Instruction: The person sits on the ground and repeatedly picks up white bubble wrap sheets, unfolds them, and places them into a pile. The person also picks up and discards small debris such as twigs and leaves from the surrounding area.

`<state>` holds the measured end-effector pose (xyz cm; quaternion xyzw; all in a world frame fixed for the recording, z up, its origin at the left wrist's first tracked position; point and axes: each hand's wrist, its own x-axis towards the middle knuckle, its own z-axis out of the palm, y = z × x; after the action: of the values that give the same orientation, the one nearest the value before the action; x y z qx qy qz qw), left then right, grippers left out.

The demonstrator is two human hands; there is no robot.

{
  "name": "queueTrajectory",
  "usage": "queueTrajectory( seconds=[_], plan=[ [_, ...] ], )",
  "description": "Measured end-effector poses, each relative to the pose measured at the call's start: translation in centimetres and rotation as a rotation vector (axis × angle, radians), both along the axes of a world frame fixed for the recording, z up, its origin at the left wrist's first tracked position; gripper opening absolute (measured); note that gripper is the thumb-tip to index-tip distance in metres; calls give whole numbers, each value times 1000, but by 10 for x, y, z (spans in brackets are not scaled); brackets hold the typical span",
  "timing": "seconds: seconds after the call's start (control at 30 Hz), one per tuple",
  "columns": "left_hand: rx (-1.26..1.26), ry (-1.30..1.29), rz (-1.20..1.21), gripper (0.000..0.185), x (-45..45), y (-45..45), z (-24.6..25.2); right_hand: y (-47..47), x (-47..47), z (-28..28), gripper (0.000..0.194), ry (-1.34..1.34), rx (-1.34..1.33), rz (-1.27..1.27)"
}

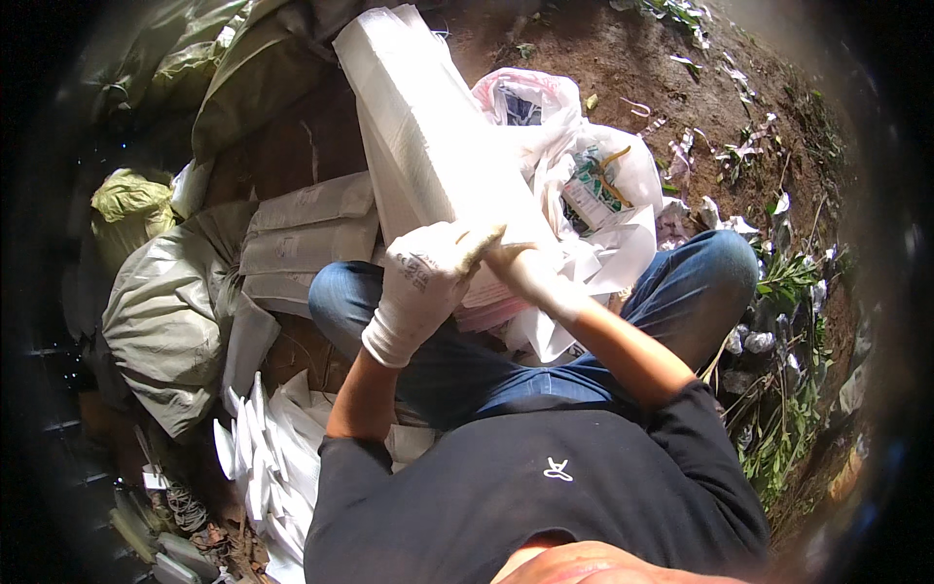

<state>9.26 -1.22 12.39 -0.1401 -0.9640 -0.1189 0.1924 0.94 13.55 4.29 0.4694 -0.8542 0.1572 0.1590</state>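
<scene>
A long white bundle (pixel 430 131), apparently folded plastic sheeting or sacks, slopes from beyond my knees to my lap. At its near end my left hand (pixel 430 281), in a white knit glove bearing print, is curled shut on it. My right hand (pixel 522 270) meets the left thumb there. Strong glare washes out its fingers, so their grip and any covering are unclear. Beside it, an open white plastic bag (pixel 638 160) holds green-and-white printed packets (pixel 584 197). Yellow-handled pliers or snips (pixel 613 175) lie on them. Printed paper sheets (pixel 489 296) lie below my hands.
Left of my knee are wrapped white bundles (pixel 310 237) and a full grey-white sack (pixel 171 314). Loose white sleeves (pixel 273 460) lie by my left side. Another plastic bag (pixel 525 98) stands ahead. On the right, cut leafy stems (pixel 784 409) and paper scraps litter bare soil (pixel 613 44).
</scene>
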Motion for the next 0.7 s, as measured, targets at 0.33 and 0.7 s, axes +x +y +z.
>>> queueTrajectory(
  seconds=[0.33, 0.7],
  plan=[
    [265, -301, -454, 73, 4, -26, 22, 82, 17, 56, 38, 209, -183, 274],
    [675, -296, -100, 22, 43, 12, -9, 64, 1, 89, 35, -1224, -370, 533]
  ],
)
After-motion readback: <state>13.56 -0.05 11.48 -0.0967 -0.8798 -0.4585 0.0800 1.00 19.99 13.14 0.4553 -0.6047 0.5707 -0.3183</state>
